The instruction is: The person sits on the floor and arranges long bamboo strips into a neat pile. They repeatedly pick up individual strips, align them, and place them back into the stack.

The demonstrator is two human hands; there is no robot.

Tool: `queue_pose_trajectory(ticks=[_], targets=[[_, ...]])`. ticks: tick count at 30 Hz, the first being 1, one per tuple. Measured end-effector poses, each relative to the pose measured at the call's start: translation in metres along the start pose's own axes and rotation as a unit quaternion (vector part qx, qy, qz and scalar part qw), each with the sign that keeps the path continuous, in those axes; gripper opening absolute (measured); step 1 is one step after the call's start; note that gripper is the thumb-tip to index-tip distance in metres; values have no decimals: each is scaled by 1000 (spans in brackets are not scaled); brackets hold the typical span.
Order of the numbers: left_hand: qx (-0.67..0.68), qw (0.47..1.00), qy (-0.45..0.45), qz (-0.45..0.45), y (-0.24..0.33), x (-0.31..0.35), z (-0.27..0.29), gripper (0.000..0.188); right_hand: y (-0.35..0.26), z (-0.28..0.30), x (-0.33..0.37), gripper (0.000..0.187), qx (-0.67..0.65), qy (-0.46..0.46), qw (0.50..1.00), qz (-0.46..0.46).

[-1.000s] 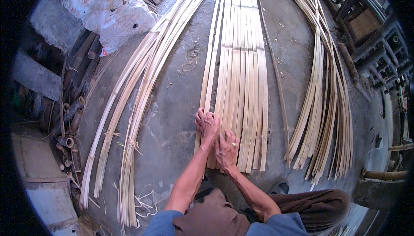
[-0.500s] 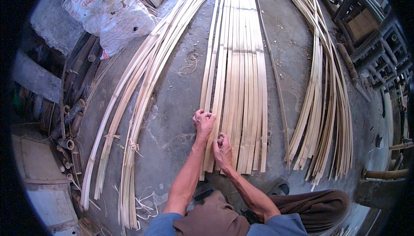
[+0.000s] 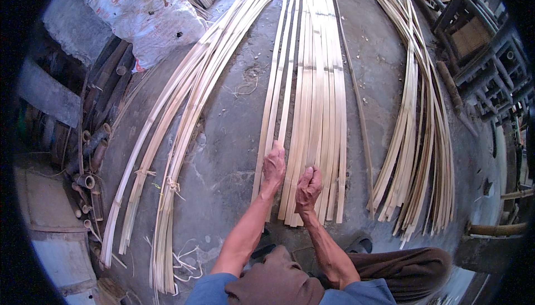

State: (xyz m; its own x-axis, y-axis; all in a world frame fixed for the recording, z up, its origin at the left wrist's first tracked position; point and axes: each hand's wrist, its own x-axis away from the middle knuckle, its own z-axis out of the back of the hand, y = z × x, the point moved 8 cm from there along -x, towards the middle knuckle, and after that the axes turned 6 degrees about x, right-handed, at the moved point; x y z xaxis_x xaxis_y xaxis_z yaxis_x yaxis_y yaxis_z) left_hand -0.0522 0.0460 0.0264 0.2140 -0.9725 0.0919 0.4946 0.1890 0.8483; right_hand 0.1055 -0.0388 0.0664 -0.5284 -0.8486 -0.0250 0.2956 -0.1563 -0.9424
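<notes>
Bamboo slats [image 3: 312, 104] run lengthwise away; L hand [image 3: 274, 167] & R hand [image 3: 308, 189] pinch near ends.

Both hands rest side by side on the near ends of flat bamboo strips [image 3: 312, 110] laid in a row on the concrete floor [image 3: 228, 154]. A tied bundle of strips [image 3: 184, 115] lies to their left, a loose pile of strips [image 3: 415, 132] to their right. A filled sack [image 3: 147, 10] sits far left, behind the bundle.

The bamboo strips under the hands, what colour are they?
Pale straw yellow bamboo strips, seen best in the head view.
</notes>
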Motion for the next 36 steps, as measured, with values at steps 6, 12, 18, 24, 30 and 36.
queue_pose_trajectory(ticks=[6,12,18,24,30,36], targets=[[-22,999,4,-36,4,12,-20,39,17,13,-21,32,82,-23,996,-10],[-77,996,-44,-33,-12,5,-30,46,31,14,-22,30,85,-30,996,-29],[-159,986,-55,-22,-2,12,-34,49,42,14,-19,31,68,-54,993,-76],[-209,974,-32,-78,-8,12,-39,48,44,11,-20,29,61,-61,994,-62],[-269,958,-62,-75,-2,10,-44,46,53,12,-15,29,74,-63,994,-57],[-237,967,-79,-49,-10,14,-44,50,52,13,-11,29,81,-74,991,-76]])
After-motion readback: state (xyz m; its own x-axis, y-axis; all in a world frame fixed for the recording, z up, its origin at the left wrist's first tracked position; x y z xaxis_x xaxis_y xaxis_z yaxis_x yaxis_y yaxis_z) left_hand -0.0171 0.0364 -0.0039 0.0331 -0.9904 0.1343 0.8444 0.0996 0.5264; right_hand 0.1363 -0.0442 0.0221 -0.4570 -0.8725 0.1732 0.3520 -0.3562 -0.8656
